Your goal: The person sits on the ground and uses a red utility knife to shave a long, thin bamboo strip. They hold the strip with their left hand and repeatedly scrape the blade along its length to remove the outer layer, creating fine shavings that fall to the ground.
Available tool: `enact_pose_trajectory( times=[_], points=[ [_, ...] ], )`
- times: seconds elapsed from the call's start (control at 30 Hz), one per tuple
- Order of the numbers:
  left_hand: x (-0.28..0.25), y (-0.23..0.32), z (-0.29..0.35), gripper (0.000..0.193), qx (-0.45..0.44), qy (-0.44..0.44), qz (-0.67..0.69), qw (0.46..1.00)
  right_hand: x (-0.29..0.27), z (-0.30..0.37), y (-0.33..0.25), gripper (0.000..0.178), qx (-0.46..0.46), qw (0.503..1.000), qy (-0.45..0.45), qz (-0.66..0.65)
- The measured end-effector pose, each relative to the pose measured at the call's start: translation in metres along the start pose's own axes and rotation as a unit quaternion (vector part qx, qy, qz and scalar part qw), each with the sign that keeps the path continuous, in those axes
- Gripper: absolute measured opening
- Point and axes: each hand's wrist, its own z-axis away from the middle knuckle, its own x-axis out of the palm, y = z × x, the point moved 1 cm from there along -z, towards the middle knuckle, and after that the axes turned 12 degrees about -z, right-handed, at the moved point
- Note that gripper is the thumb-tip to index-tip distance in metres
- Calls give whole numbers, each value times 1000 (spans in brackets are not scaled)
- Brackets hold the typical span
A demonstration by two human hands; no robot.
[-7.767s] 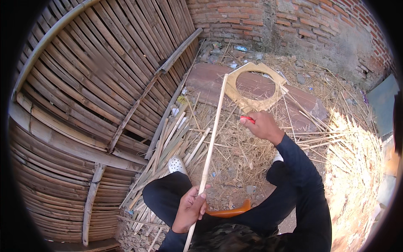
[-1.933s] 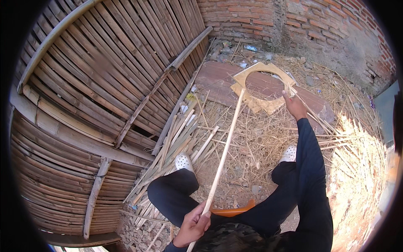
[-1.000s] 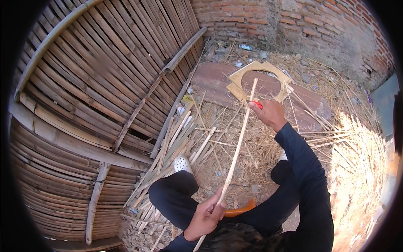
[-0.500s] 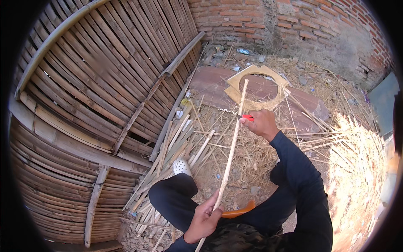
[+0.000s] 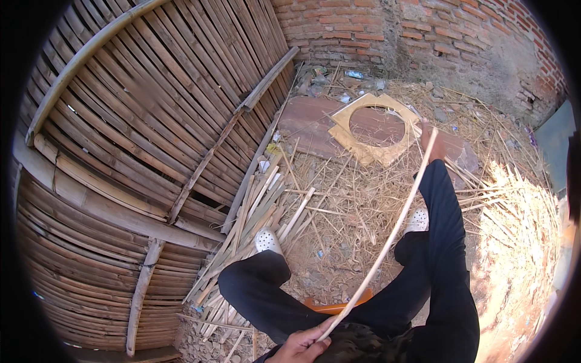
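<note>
My left hand (image 5: 302, 346), low in the view near my lap, is closed round the near end of a long pale bamboo strip (image 5: 387, 242). The strip slants up to the right, bending slightly. Its far end crosses in front of my right hand (image 5: 434, 147), which is stretched forward beside the right corner of a tan board with a round hole (image 5: 346, 142). The right hand's fingers look curled, but the strip partly covers them and what they hold is hidden. The red-handled knife seen earlier does not show now.
Split bamboo strips (image 5: 251, 224) lie piled at the left beside a bamboo slat wall (image 5: 151, 109). A brown sheet (image 5: 305, 121) lies beneath the holed board. Straw covers the ground. A brick wall (image 5: 339, 30) stands behind. Something orange (image 5: 357, 299) sits between my legs.
My right hand has moved forward and right from the strip's middle, and its red-handled knife is out of sight. The strip's far end has swung right; my left hand has drawn back slightly.
</note>
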Motion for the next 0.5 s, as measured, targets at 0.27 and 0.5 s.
enact_pose_trajectory(
  times=[0.27, 0.5],
  points=[
    [-66, -11, -89, 47, -42, 184, 66, 980, 21, 93, -93, 78, -264, 950, -167, -13],
    [-8, 43, -107, 45, -18, 189, 57, 980, -20, 231, -110, 65, -527, 791, -308, -34]
  ],
)
